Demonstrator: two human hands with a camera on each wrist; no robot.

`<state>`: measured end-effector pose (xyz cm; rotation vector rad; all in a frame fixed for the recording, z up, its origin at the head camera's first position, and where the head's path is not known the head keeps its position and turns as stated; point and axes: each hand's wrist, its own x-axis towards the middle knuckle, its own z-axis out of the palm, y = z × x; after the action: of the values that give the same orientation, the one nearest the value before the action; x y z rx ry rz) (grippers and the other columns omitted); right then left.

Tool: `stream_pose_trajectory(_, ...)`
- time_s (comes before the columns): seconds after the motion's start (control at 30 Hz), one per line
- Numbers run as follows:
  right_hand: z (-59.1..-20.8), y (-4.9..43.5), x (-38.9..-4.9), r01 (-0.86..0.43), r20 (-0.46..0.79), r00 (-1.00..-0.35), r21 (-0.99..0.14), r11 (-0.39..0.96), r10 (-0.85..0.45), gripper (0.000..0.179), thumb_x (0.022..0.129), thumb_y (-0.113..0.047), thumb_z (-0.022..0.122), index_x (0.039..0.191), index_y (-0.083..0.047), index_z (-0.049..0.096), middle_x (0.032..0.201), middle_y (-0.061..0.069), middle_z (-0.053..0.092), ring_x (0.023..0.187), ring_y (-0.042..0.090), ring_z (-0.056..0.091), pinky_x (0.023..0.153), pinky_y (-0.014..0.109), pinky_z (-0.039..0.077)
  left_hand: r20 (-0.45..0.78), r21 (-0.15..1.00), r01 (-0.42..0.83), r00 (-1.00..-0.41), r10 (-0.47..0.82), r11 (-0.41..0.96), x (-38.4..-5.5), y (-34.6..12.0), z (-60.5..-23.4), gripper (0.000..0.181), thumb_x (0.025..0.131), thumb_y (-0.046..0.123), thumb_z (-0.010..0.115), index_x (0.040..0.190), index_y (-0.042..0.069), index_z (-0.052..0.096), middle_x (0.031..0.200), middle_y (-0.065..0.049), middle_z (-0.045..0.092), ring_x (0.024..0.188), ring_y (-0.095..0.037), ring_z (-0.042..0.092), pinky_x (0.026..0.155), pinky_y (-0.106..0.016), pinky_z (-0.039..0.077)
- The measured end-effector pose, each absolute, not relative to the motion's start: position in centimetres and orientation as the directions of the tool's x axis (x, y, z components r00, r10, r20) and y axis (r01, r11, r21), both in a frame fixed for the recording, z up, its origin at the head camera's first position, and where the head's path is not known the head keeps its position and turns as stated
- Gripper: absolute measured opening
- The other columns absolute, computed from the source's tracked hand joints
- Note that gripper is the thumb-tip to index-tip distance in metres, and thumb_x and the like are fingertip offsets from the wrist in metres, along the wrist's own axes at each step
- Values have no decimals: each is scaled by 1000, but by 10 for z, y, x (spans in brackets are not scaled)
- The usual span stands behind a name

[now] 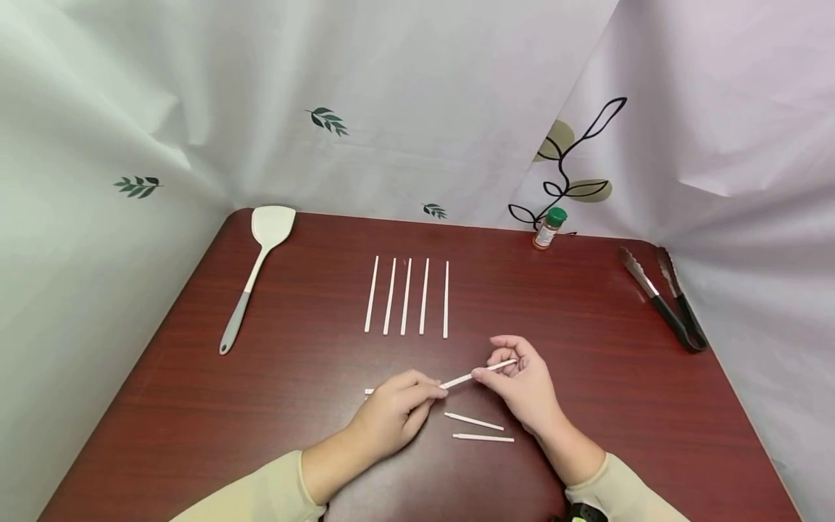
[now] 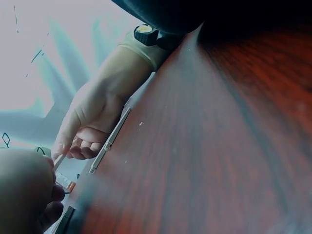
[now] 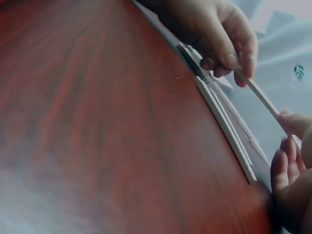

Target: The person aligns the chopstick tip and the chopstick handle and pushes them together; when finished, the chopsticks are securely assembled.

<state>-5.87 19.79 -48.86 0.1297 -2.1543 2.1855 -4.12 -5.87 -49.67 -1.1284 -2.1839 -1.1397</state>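
Note:
In the head view, a thin white stick [image 1: 459,380] slants up to the right between the two hands. My left hand [image 1: 394,409] pinches its lower left end between thumb and fingers. Thumb and fingers of my right hand [image 1: 530,391] grip it nearer the upper right end. The right wrist view shows the stick [image 3: 263,100] raised off the table, running from one hand to the other. Below the hands lie two short white sticks, an upper one [image 1: 474,421] and a lower one [image 1: 483,438], each with a narrowed left tip. Another white end [image 1: 369,391] pokes out behind my left hand, the remainder hidden.
Several longer white sticks [image 1: 406,297] stand in a row farther back on the dark red table [image 1: 313,304]. A white spatula [image 1: 272,226] with a grey handle lies at left. A green-capped spice bottle [image 1: 545,236] stands at the back; black-handled tongs [image 1: 668,317] lie right.

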Motion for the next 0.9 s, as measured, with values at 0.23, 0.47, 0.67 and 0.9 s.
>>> stream_pose_trajectory(0.23, -490, 195, -68, -60, 55, -998, -975, -212, 28, 77, 83, 24, 74, 148, 13, 35, 94, 6, 69, 80, 11, 73, 73, 23, 60, 646, 422, 865, -497, 580, 271, -41, -60, -494, 30, 90, 1, 76, 117, 12, 79, 114, 2, 74, 103, -11, 72, 92, -28, 57)
stream_pose_trajectory(0.47, -490, 196, -79, -81, 74, -996, -974, -212, 43, 52, 90, 22, 67, 133, 10, 41, 94, 6, 73, 77, 10, 71, 69, 22, 58, 591, 344, 901, -426, 685, 264, -41, -60, -494, 39, 95, 8, 74, 133, 12, 74, 126, 1, 72, 116, -14, 69, 102, -32, 53)
stream_pose_trajectory(0.67, -489, 201, -94, -168, 166, -986, -979, -114, 28, 41, 93, 15, 71, 130, 21, 52, 92, 5, 74, 76, 8, 68, 68, 21, 57, 598, 296, 908, -418, 683, 296, -44, -56, -495, 34, 92, 14, 78, 126, 17, 77, 116, 6, 71, 102, -10, 68, 93, -27, 54)
stream_pose_trajectory(0.9, -491, 204, -119, -260, 260, -966, -966, 6, 10, 39, 91, 14, 73, 129, 19, 61, 92, 13, 74, 82, 8, 68, 74, 19, 54, 624, 267, 895, -443, 644, 357, -57, -44, -489, 32, 87, 17, 83, 118, 15, 78, 103, 8, 70, 90, -11, 65, 86, -30, 54)
